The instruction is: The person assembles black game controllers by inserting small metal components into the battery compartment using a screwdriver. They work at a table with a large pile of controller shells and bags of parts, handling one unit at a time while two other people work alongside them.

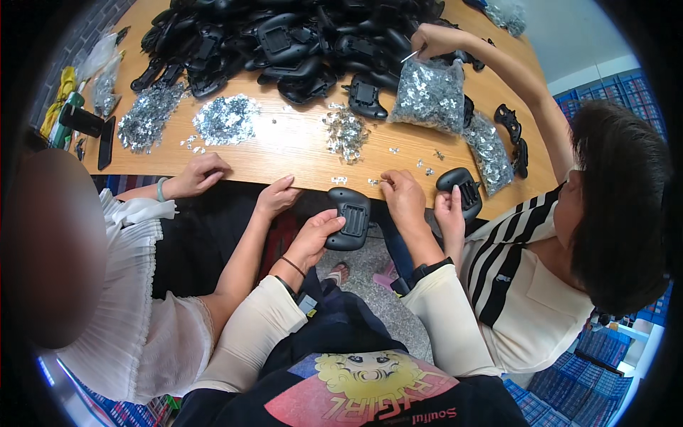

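Observation:
My left hand (311, 238) is closed around a black game controller (350, 219), held just off the table's near edge with its open battery compartment facing up. At the table edge, right of that controller, my right hand (404, 198) has its fingers drawn together. A small silvery metal contact piece (373, 181) lies by those fingertips; whether something is pinched in them is hidden. Another contact piece (339, 180) rests a little to the left. Beyond both hands a loose pile of metal pieces (346, 134) is spread on the wooden table (284, 160).
Black controllers (284, 39) are heaped at the back. Left of centre lie more metal-piece piles (226, 119). A co-worker at the right holds another controller (459, 192) and reaches over a filled plastic bag (429, 96). At the left, another person's hands (276, 197) rest at the table edge.

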`<state>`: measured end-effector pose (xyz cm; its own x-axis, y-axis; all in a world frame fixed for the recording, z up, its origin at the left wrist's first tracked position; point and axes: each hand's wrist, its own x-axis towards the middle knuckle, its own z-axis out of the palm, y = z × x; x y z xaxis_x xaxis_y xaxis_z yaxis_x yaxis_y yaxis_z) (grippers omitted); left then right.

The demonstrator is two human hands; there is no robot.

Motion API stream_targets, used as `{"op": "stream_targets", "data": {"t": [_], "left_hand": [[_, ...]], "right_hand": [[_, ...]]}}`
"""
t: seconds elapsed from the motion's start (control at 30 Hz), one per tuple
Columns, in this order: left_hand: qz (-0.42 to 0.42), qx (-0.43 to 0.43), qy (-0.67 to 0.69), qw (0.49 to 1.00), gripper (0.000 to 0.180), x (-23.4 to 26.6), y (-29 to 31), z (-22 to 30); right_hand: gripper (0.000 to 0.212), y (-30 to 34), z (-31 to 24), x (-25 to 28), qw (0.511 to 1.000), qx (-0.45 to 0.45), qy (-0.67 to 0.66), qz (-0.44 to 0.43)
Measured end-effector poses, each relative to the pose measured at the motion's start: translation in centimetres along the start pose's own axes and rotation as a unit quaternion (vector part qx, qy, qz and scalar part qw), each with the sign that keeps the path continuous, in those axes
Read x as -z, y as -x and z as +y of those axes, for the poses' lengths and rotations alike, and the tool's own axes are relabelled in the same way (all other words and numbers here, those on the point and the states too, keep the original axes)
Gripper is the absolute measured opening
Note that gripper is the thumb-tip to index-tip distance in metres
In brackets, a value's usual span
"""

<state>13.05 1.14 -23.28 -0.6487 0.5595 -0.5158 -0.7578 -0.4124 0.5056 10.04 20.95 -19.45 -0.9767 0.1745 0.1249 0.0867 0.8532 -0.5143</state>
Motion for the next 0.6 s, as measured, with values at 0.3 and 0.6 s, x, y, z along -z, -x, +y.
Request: {"op": "stream_targets", "data": {"t": [0.3,0.6], "left_hand": [[0.027,0.006,0.009,1.000,0.030,0.12,-0.10,-0.57],[0.048,0.005,0.002,0.999,0.030,0.24,-0.39,-0.80]], "right_hand": [[0.011,-0.09,-0.15,-0.25,1.000,-0.013,0.000,-0.024],[0.014,-0.58,-0.73,-0.23,0.998,-0.006,0.037,-0.045]]}}
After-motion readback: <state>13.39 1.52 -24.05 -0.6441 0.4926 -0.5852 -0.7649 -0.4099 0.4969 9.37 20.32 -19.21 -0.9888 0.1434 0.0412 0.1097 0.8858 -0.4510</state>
